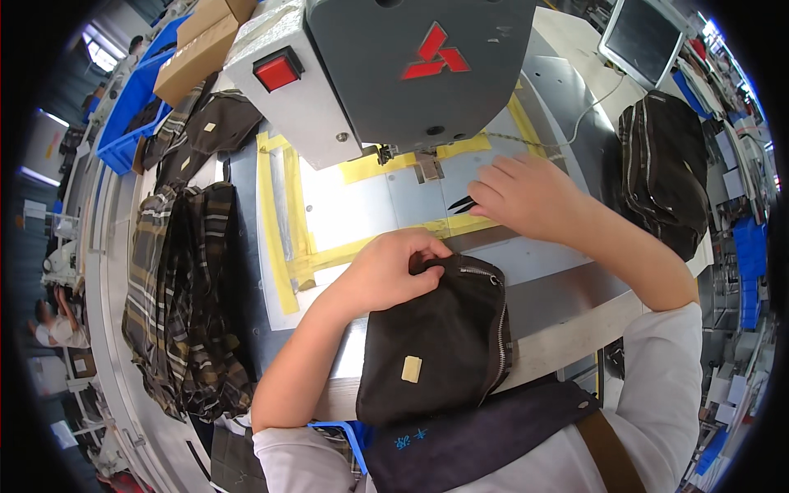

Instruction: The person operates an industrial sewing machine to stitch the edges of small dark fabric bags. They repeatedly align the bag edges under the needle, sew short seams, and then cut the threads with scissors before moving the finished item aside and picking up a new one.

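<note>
My left hand (393,275) is closed on the upper edge of a dark brown zippered fabric piece (440,341), which hangs over the table's front edge toward my lap. A metal zipper (500,329) runs down its right side, and a small pale yellow patch (412,369) sits on its face. In my right hand (526,200) is a slim black two-pointed tool (463,205); most of it is hidden by the fingers. The tool's points face left, over the bright metal plate (353,201) in front of the sewing machine (419,66), apart from the fabric.
Plaid fabric pieces (177,287) are heaped on the left, with dark patched pieces (218,123) behind them. A stack of dark zippered pieces (664,168) lies at right. Beyond stand a blue bin (123,148), a cardboard box (197,57) and a screen (643,41). Yellow tape (283,205) borders the plate.
</note>
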Demonstrator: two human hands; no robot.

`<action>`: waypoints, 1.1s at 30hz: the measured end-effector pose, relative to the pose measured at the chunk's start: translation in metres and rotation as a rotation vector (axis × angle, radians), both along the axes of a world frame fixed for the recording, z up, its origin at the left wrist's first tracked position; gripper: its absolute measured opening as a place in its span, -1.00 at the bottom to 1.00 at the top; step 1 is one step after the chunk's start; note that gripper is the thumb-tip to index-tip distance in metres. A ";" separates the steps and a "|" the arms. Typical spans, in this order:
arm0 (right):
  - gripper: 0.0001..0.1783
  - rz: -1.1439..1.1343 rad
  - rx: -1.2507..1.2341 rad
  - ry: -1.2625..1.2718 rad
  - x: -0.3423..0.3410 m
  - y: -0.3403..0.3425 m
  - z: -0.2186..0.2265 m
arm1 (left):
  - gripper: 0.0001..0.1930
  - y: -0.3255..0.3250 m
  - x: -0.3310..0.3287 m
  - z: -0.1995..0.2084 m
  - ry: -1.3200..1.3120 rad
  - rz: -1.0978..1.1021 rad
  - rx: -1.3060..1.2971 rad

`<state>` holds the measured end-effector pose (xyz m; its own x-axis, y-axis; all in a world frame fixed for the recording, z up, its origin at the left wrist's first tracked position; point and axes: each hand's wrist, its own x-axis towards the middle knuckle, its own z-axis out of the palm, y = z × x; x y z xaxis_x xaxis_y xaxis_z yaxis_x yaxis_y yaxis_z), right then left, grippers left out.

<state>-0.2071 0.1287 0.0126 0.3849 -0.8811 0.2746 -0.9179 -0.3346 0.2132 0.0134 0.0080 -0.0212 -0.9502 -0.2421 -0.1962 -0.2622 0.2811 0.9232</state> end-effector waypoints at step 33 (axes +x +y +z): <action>-0.66 0.154 -0.211 -0.855 0.036 0.040 -0.036 | -0.79 0.019 -0.001 0.001 1.027 0.073 -1.030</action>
<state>-0.1714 0.1686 -0.0237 0.0847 -0.7352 0.6725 -0.7396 -0.4987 -0.4520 0.0121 0.0268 -0.0205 -0.5416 0.0938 0.8354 0.3333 0.9363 0.1110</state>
